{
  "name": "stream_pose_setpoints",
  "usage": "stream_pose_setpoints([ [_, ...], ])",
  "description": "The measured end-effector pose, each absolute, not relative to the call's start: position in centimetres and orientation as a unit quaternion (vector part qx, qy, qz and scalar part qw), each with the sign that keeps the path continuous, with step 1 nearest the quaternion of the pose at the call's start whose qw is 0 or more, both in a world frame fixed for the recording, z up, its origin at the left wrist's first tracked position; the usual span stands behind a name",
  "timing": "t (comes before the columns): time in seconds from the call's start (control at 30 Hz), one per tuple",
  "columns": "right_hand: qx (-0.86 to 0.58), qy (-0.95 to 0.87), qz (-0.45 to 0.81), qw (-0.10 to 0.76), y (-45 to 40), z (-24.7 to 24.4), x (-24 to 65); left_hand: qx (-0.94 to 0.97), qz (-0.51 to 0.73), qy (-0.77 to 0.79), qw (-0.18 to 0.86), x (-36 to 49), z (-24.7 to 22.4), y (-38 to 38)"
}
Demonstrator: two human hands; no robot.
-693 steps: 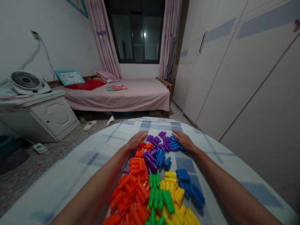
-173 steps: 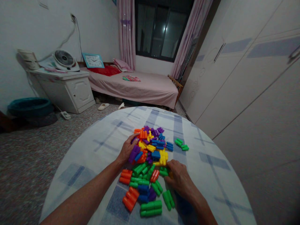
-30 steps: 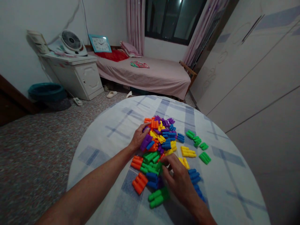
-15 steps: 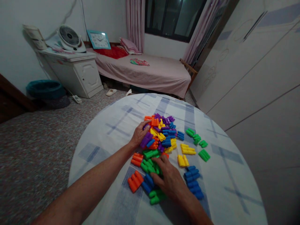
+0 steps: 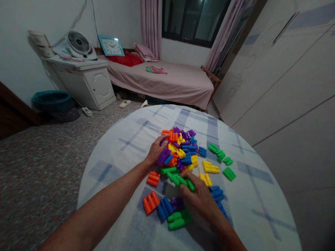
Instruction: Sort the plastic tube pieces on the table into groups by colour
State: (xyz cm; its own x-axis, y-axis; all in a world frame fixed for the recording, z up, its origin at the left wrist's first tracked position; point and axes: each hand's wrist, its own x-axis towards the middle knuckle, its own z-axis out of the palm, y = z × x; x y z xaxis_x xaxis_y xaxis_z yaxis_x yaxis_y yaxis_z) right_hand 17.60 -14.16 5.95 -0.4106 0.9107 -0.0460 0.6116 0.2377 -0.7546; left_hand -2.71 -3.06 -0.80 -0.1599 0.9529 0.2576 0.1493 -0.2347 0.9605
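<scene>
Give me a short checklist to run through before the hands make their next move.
1. Right hand has green pieces between thumb and fingers: ok.
2. Left hand at the mixed pile: ok.
3. Yellow pieces right of the pile lie apart from it: ok.
4. Blue pieces beside the right hand fully visible: not ok, partly covered.
5. Number of green pieces gripped: cannot tell.

Tablecloth [image 5: 258, 195] open toward right edge; green blocks [image 5: 229, 174], yellow blocks [image 5: 210, 167] stand between there and mixed pile [image 5: 186, 149].

The head camera looks forward and down across the round table [image 5: 115, 146] toward the bed [image 5: 162, 78].
</scene>
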Motion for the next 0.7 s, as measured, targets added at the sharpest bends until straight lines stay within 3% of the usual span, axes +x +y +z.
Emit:
stream_pose_setpoints([
  [0.13,-0.555,-0.681,0.393,0.273,-12.1,7.5,20.8,0.548,0.566,0.51,0.346,-2.7,-0.8,-3.0],
  [0.27,-0.634,-0.601,0.342,0.344,-9.0,6.9,24.9,0.551,0.567,0.502,0.351,-2.8,-1.0,-2.9],
  [0.5,-0.717,-0.59,0.181,0.323,-2.8,4.2,30.8,0.555,0.567,0.5,0.346,-3.0,-1.1,-2.8],
  [0.7,-0.689,-0.629,0.095,0.347,-0.6,4.3,32.8,0.556,0.56,0.504,0.349,-3.0,-1.0,-2.9],
])
